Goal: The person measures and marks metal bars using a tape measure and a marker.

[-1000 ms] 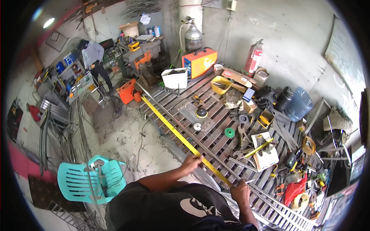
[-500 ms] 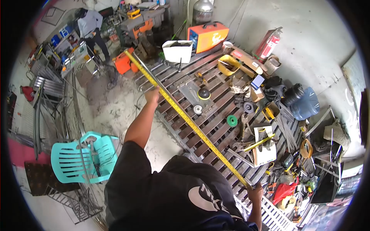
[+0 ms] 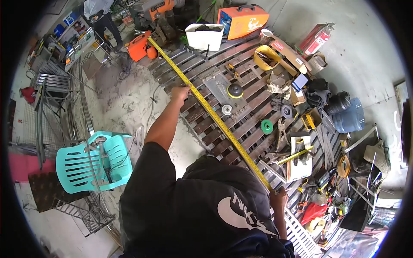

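A long yellow measuring tape [image 3: 219, 121] stretches diagonally over the slatted metal table [image 3: 202, 125], from its far left edge down towards my body. Partway along the blade, my left hand [image 3: 180, 92] is closed on its edge. The near end is in my right hand [image 3: 278, 198], whose fingers are wrapped round it and hide the tape's case, if it is there. A flat metal plate with a black disc [image 3: 235, 90] and a pale disc [image 3: 226, 109] lies right of the tape. Further right sits a green disc [image 3: 266, 126].
An orange machine [image 3: 243, 21], white bin [image 3: 204, 36], yellow container [image 3: 266, 58] and fire extinguisher [image 3: 317, 39] line the back. Tools and a blue water jug [image 3: 347, 115] crowd the right. A turquoise chair [image 3: 92, 163] stands left; another person [image 3: 102, 19] is far left.
The view has tilted, so the table's things sit higher or further right. My left hand has shifted slightly along the tape, and both hands still hold it.
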Demonstrator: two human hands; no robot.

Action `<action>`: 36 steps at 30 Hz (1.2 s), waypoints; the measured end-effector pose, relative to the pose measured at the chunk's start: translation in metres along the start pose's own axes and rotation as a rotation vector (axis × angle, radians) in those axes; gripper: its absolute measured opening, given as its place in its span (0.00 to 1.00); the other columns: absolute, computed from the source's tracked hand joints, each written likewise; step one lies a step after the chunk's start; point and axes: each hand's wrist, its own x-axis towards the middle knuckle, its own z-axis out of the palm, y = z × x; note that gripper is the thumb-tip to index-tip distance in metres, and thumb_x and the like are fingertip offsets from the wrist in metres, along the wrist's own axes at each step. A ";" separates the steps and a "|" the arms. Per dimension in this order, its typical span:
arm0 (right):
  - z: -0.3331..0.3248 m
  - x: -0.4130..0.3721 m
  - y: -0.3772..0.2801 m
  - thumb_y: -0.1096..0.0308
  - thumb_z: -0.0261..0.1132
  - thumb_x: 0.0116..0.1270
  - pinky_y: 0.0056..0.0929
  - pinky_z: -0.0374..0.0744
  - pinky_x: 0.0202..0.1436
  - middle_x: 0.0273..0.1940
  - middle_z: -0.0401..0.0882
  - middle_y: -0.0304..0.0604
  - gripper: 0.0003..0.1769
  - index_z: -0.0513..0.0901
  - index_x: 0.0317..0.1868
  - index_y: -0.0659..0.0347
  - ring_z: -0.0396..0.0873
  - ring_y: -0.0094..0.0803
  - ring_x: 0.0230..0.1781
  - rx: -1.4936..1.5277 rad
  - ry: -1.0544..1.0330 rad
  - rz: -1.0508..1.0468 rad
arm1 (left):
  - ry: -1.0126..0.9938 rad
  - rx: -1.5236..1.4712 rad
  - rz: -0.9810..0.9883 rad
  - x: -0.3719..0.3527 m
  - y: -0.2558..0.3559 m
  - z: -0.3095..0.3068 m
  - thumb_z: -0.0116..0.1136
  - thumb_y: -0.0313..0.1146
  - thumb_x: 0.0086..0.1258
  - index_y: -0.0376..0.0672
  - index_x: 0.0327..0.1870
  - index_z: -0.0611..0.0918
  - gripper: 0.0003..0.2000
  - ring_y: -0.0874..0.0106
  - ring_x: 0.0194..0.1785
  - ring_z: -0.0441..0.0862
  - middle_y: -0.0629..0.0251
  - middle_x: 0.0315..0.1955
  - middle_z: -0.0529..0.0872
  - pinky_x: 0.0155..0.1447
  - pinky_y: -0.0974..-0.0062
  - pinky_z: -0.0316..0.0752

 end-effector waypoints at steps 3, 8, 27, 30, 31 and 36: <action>-0.002 0.004 -0.006 0.56 0.74 0.62 0.61 0.84 0.50 0.33 0.89 0.62 0.19 0.85 0.42 0.65 0.89 0.66 0.40 -0.016 -0.018 -0.010 | 0.029 0.026 -0.010 -0.001 0.000 0.006 0.75 0.34 0.77 0.34 0.44 0.92 0.10 0.77 0.29 0.86 0.64 0.35 0.94 0.29 0.78 0.72; -0.008 0.009 -0.034 0.58 0.73 0.67 0.57 0.84 0.59 0.42 0.92 0.63 0.18 0.87 0.47 0.66 0.90 0.63 0.49 -0.072 -0.100 0.062 | 0.016 0.002 -0.019 0.000 -0.008 0.012 0.75 0.33 0.77 0.35 0.44 0.92 0.09 0.77 0.28 0.84 0.64 0.35 0.93 0.30 0.78 0.73; 0.005 0.022 -0.032 0.55 0.74 0.62 0.59 0.84 0.52 0.36 0.90 0.62 0.20 0.86 0.39 0.66 0.90 0.65 0.42 -0.053 -0.025 0.012 | 0.058 -0.052 0.000 -0.011 -0.002 0.024 0.74 0.26 0.75 0.31 0.43 0.92 0.06 0.72 0.33 0.88 0.60 0.37 0.94 0.38 0.75 0.85; 0.004 0.020 -0.031 0.55 0.74 0.62 0.59 0.84 0.52 0.35 0.90 0.62 0.20 0.86 0.39 0.66 0.89 0.65 0.42 -0.046 -0.020 0.025 | 0.043 -0.039 0.004 -0.011 -0.005 0.026 0.75 0.29 0.76 0.36 0.44 0.92 0.06 0.75 0.31 0.87 0.64 0.35 0.92 0.30 0.79 0.75; 0.004 0.019 -0.031 0.55 0.74 0.62 0.59 0.84 0.52 0.35 0.90 0.62 0.20 0.86 0.39 0.66 0.89 0.64 0.42 -0.043 -0.018 0.031 | 0.035 -0.033 0.005 -0.010 -0.006 0.026 0.75 0.31 0.76 0.38 0.44 0.92 0.06 0.76 0.30 0.86 0.66 0.34 0.92 0.27 0.81 0.69; 0.005 0.019 -0.025 0.55 0.74 0.63 0.58 0.84 0.52 0.36 0.90 0.63 0.19 0.86 0.40 0.66 0.89 0.65 0.42 -0.052 -0.033 0.034 | 0.046 -0.039 -0.001 -0.011 -0.008 0.027 0.74 0.27 0.76 0.35 0.43 0.91 0.05 0.74 0.32 0.87 0.63 0.36 0.93 0.33 0.77 0.79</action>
